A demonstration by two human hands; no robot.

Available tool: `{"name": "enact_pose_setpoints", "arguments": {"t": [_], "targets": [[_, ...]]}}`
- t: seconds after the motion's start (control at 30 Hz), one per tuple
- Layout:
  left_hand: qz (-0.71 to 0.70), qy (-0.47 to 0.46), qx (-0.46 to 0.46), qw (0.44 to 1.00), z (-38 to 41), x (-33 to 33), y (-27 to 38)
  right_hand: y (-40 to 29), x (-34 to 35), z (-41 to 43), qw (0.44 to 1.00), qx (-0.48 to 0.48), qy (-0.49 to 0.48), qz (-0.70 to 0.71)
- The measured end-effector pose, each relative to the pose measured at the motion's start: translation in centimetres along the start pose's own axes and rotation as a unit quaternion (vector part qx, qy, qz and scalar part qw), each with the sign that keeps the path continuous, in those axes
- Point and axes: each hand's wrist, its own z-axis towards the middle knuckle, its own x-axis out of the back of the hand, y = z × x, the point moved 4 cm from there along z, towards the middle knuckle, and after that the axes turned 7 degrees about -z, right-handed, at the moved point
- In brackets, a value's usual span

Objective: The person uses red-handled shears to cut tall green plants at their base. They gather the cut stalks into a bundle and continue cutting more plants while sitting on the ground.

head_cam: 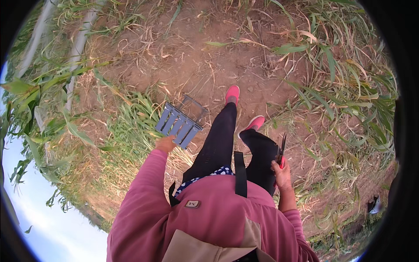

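My left hand [166,144] grips the near edge of a blue-grey slatted plastic folding stool [179,125], with its dark leg frame [193,107] pointing away from me. The stool hangs on its side, left of my legs. In my right hand [281,172], at my right thigh, is a cutting tool with red handles [282,161] and dark blades [283,142], which looks like a pair of pruning shears. Its blades point away from my body. The fingers partly hide its handles.
Bare reddish soil [212,68] with dry leaves lies before my pink shoes. Cut green stalks [131,127] lie in a heap on the left. Tall leafy plants [26,95] and pale poles [78,46] stand at the far left. More leafy stalks [330,95] cover the ground on the right.
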Motion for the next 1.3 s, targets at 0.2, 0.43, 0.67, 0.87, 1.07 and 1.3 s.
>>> {"name": "enact_pose_setpoints", "arguments": {"t": [0.2, 0.43, 0.67, 0.87, 1.07, 1.3], "targets": [[0.103, -0.062, 0.062, 0.991, 8.9, 2.3, 2.0, -2.2, -2.0, 6.8, 0.999, -0.037, -0.026, 0.007], [0.211, -0.040, -0.023, 0.976, 17.8, 0.4, 5.8, 0.1, -2.9, 14.7, 0.988, -0.134, -0.069, -0.022], [0.271, -0.080, -0.016, 0.959, 26.2, -3.4, 2.4, -0.8, 0.2, 18.0, 0.975, -0.210, -0.066, 0.006], [0.359, -0.123, 0.005, 0.925, 30.0, -4.4, 1.3, -0.5, 2.7, 21.2, 0.964, -0.249, -0.089, 0.026], [0.298, -0.233, -0.090, 0.921, 25.0, -6.0, 8.8, -1.5, 5.5, 22.5, 0.960, -0.247, -0.125, 0.036], [0.258, -0.234, -0.108, 0.931, 15.9, -4.2, 19.3, -3.2, 8.5, 23.4, 0.978, -0.166, -0.123, 0.001]]}}
